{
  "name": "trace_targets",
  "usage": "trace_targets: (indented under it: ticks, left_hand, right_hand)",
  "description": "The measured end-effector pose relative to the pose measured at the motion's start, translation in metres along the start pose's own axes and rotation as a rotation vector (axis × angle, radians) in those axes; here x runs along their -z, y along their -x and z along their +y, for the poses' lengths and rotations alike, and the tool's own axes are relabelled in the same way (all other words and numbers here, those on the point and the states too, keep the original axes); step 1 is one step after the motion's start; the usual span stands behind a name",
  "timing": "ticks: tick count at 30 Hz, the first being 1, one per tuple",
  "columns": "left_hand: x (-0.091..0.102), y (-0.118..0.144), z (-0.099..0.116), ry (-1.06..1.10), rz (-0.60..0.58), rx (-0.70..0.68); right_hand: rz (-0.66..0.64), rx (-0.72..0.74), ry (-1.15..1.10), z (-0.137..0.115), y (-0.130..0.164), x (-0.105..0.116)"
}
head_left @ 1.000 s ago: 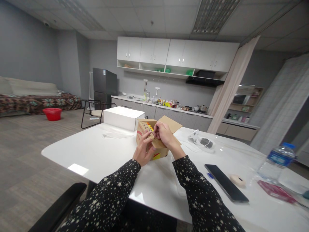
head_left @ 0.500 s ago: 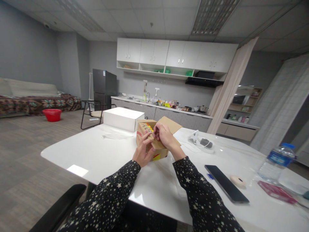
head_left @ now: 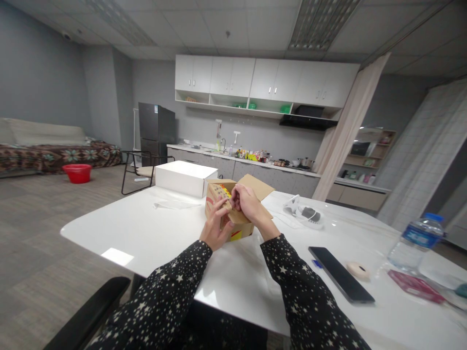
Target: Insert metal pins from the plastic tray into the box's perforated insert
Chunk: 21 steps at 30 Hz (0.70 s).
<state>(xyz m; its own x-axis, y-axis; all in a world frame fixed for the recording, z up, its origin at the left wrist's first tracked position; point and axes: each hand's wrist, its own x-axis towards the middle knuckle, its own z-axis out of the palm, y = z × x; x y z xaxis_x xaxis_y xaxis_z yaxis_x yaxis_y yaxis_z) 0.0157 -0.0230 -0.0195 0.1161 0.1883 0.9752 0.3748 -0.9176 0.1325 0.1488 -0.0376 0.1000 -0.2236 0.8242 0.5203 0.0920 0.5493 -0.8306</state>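
Observation:
A small brown cardboard box [head_left: 242,232] with red and yellow print stands on the table, its far flap [head_left: 257,187] folded up and outward. My left hand [head_left: 218,224] holds the box at its near left side, fingers over the printed panel and thumb apart along the near face. Over the opening, my right hand [head_left: 247,201] is closed, its fingertips pinched together close to the left fingertips. Whatever lies between those fingertips is too small or hidden to make out. The inside of the box is mostly covered by my hands.
Behind the box is a larger white box [head_left: 184,178], with a thin clear plastic piece [head_left: 177,204] before it. To the right lie a white device [head_left: 304,214], a black phone [head_left: 341,273], a beige round case [head_left: 358,270], a water bottle [head_left: 417,241] and a dark red packet [head_left: 415,286].
The view has shifted very slightly. Both hands keep nearly the same place and pose at the cardboard box.

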Motion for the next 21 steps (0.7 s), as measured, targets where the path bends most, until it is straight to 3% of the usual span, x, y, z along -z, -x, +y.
trace_targets:
  ticks: [3,8,14,18,21]
  left_hand:
    - [0.0007,-0.0004,0.0006,-0.001,0.002,0.000]
    - [0.0003,0.0001,-0.0005,0.009,-0.004,0.006]
    - [0.0000,0.0002,-0.0002,0.027,-0.002,0.009]
    - [0.0005,-0.0015,0.0013,0.033,0.007,-0.007]
    - [0.0004,-0.0013,0.0011,0.033,0.001,-0.008]
  right_hand:
    - [0.019,-0.025,-0.012,-0.0006,0.0003,-0.0006]
    - [-0.061,0.061,0.040,-0.0021,0.0017,-0.0004]
    - [0.001,-0.018,0.014,-0.0009,0.0006,-0.0004]
    - [-0.050,0.075,0.063,-0.0056,0.0033,-0.0037]
    - [-0.026,0.056,0.066,-0.0068,0.0025,-0.0048]
